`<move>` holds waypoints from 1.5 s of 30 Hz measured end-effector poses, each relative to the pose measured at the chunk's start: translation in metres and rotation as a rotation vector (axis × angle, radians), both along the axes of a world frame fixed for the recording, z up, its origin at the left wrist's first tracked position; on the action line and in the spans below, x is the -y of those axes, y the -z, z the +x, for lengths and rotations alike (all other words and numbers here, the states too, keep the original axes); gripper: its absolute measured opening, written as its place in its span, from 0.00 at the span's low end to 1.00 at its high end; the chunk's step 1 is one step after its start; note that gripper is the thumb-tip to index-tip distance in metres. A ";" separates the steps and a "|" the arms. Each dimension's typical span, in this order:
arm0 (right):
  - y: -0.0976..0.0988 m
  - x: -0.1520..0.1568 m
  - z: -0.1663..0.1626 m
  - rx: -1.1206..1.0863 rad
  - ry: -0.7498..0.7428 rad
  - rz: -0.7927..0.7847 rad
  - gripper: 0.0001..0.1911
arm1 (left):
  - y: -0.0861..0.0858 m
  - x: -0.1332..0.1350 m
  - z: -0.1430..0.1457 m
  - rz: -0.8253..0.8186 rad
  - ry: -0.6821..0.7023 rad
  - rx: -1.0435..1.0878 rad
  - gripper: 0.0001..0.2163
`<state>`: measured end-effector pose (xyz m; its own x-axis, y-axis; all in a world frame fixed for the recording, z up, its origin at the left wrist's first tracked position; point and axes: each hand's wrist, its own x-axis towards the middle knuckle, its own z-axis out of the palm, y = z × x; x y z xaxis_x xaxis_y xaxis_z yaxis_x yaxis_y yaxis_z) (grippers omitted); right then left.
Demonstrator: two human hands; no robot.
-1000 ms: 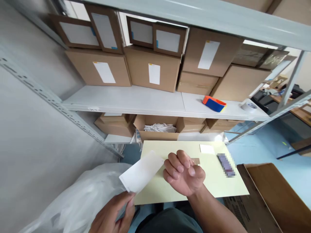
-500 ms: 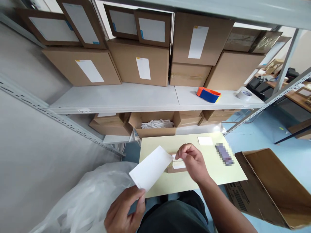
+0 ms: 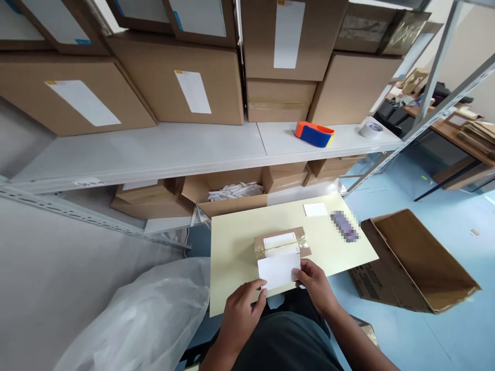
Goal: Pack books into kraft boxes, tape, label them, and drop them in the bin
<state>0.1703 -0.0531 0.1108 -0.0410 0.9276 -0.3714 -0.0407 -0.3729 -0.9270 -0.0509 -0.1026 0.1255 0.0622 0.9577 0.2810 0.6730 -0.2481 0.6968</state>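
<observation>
Both hands pinch one flat white paper card (image 3: 279, 270) low in the middle of the frame. The left hand (image 3: 242, 312) has its grip closed on the card's lower left corner, thumb on top. The right hand (image 3: 315, 283) has its grip closed on the card's right edge. Holding it at two ends probably keeps the thin card flat and level, so it does not bend.

The card hangs just over the near part of the pale yellow tabletop (image 3: 235, 247). Right above it in the frame lies a small brown cardboard parcel with a white label and clear tape (image 3: 281, 242). The card's top edge is just beside the parcel, maybe touching it; I cannot tell.

Further up and to the right on the tabletop lie a little white paper slip (image 3: 315, 209) and a small blurred dark thing (image 3: 344, 225), well apart from the hands.

At the lower left sits a big see-through plastic bag (image 3: 147, 319). At the right, an open brown cardboard box (image 3: 419, 263) lies on the blue floor.

Across the top of the frame, a grey metal shelf (image 3: 154, 149) carries big brown boxes, an orange and blue tape holder (image 3: 314, 134) and a white tape roll (image 3: 370, 129), out of the way of the hands.
</observation>
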 end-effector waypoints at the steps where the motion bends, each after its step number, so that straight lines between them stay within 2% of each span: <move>1: 0.000 -0.004 0.004 0.025 0.014 0.022 0.19 | 0.005 -0.006 0.004 -0.058 -0.011 0.010 0.08; 6: 0.006 -0.038 0.018 0.166 0.040 0.107 0.21 | 0.022 -0.044 0.026 -0.305 -0.027 0.032 0.13; 11: 0.033 -0.061 0.019 0.262 0.078 0.152 0.23 | 0.037 -0.069 0.043 -0.430 -0.050 0.039 0.18; 15: 0.047 -0.067 0.016 0.308 0.074 0.181 0.24 | 0.046 -0.074 0.048 -0.468 -0.057 0.010 0.20; 21: 0.047 -0.068 0.013 0.340 0.060 0.182 0.23 | 0.051 -0.078 0.048 -0.461 -0.076 -0.008 0.19; 26: 0.054 -0.069 0.013 0.403 0.059 0.189 0.24 | 0.053 -0.080 0.046 -0.455 -0.070 -0.039 0.17; 31: 0.059 -0.067 0.014 0.473 0.045 0.213 0.25 | 0.054 -0.083 0.043 -0.413 -0.015 -0.126 0.16; 35: 0.061 -0.060 0.017 0.577 -0.036 0.313 0.28 | 0.052 -0.085 0.039 -0.357 0.061 -0.240 0.15; 40: 0.062 -0.044 0.018 0.828 -0.067 0.569 0.25 | 0.044 -0.083 0.045 -0.149 0.054 -0.448 0.13; 42: 0.063 -0.039 0.015 0.935 -0.109 0.677 0.26 | 0.046 -0.083 0.054 -0.051 0.137 -0.491 0.16; 45: 0.067 -0.036 0.005 1.038 -0.261 0.804 0.31 | 0.060 -0.085 0.068 0.041 0.270 -0.548 0.24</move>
<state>0.1754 -0.0167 0.0439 -0.2824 0.9101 0.3033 0.7998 0.3980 -0.4494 0.0168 -0.0180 0.0659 0.4473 0.8769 0.1760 0.8403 -0.4794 0.2532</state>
